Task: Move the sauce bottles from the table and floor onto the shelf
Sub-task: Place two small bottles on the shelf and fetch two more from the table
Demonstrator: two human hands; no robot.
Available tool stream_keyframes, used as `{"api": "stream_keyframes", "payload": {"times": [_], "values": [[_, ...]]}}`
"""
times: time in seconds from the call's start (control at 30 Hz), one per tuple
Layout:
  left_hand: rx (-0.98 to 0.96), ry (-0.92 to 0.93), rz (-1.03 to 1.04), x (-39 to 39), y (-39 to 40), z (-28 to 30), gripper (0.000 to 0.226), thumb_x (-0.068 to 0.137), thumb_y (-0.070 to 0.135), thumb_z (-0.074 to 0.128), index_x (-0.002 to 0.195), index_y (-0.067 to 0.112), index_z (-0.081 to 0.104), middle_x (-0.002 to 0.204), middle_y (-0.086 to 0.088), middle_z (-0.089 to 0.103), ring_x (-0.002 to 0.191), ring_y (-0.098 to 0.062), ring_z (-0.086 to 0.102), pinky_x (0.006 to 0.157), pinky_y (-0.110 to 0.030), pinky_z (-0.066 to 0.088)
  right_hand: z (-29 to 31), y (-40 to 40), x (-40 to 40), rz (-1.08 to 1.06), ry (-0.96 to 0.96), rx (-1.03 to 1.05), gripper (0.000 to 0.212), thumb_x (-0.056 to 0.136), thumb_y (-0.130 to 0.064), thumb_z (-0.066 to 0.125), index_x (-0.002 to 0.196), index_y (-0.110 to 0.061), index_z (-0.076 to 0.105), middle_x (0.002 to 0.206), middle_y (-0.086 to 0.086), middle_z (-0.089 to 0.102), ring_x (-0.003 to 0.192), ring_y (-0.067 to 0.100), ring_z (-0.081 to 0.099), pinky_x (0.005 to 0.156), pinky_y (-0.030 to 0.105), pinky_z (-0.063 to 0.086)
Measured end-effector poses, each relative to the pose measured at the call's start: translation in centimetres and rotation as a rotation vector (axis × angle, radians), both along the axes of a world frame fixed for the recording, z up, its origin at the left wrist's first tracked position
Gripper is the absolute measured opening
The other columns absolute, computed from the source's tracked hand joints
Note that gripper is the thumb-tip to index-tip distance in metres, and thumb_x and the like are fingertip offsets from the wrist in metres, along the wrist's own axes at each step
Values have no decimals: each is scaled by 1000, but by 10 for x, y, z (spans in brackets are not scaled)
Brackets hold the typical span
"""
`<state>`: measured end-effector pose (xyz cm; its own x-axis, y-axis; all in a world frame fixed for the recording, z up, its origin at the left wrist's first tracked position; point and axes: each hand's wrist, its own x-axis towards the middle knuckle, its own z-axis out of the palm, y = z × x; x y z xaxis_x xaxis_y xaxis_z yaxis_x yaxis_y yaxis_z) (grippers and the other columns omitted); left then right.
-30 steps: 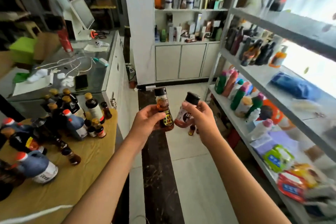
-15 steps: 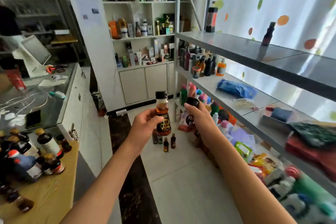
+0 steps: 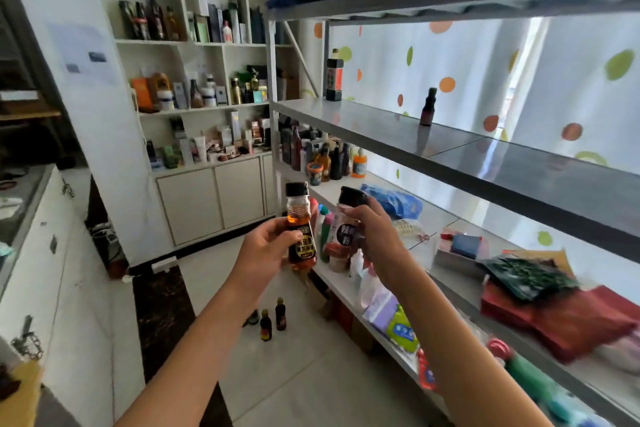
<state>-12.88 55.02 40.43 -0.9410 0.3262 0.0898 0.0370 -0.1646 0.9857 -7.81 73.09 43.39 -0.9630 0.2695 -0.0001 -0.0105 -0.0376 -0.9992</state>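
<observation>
My left hand grips an amber sauce bottle with a black cap and black-and-yellow label, held upright. Beside it my right hand holds a second bottle with a black cap, reddish contents and a dark round label, tilted left. Both bottles hover in front of the grey metal shelf. On that shelf stand a tall dark bottle with a red label and a small dark bottle. Two small dark bottles stand on the floor below my hands.
Lower rack shelves hold several bottles, a blue bag, packets and red cloth. White wall cabinets packed with boxes and bottles stand behind. A white counter runs along the left, with a wooden table corner at the bottom left.
The view has swung right and upward toward the rack, and the table with its bottles has left the frame. Both hands still hold their bottles, raised closer to the grey shelf.
</observation>
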Motion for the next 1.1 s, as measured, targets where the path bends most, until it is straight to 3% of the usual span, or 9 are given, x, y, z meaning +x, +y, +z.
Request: {"api": "stream_keyframes", "payload": {"times": [0.13,0.27,0.4,0.5,0.57,0.63,0.77,0.93,1.1], "values": [[21,13,-46,-51,20,5,32,92,7,60,124,11,59,114,-11,68,102,-24,68,85,-46,58,9,15,-32,-48,56,111,34,98,-23,57,131,-23,51,110,4,67,93,16,67,64,25,52],[61,8,-124,-112,39,8,31,94,8,56,125,16,57,114,-7,68,103,-23,67,83,-39,57,18,27,-78,-119,94,181,38,96,-21,62,133,-22,54,106,4,69,81,7,65,51,12,45],[115,-42,-216,-180,58,14,29,97,12,52,126,15,56,114,-11,69,103,-26,67,87,-43,56,31,31,-141,-188,101,224,39,95,-23,64,133,-24,55,112,11,68,93,21,67,57,19,48],[140,-79,-250,-226,73,21,27,98,17,52,124,16,57,109,-9,71,99,-26,68,92,-47,53,40,35,-186,-253,119,243,32,93,-25,67,123,-33,60,111,11,67,99,25,68,69,32,56],[139,-85,-265,-260,85,25,32,96,21,55,127,16,55,106,-7,73,98,-26,70,97,-53,50,46,40,-212,-290,142,258,26,92,-22,68,110,-40,61,109,12,67,90,18,68,61,24,54],[175,-98,-288,-287,97,29,34,93,16,59,127,12,56,106,-6,74,99,-27,70,95,-52,51,50,48,-230,-310,166,266,25,92,-18,68,105,-40,63,105,13,67,78,11,65,51,14,47],[180,-66,-358,-325,126,35,24,87,8,63,111,13,63,99,-1,75,92,-19,72,76,-39,59,50,73,-264,-352,175,263,25,93,-14,66,112,-30,65,104,13,67,77,12,64,49,11,45],[115,19,-407,-369,172,39,26,88,3,64,113,9,65,104,-7,74,94,-24,72,79,-40,59,47,123,-300,-384,167,256,30,96,-14,63,125,-20,62,99,6,68,72,2,67,49,11,45],[51,62,-398,-410,235,43,24,88,3,65,107,18,65,107,-7,73,97,-24,71,83,-41,58,46,186,-335,-429,191,234,23,96,-15,63,115,-28,64,109,19,65,85,16,66,53,16,51]]}}
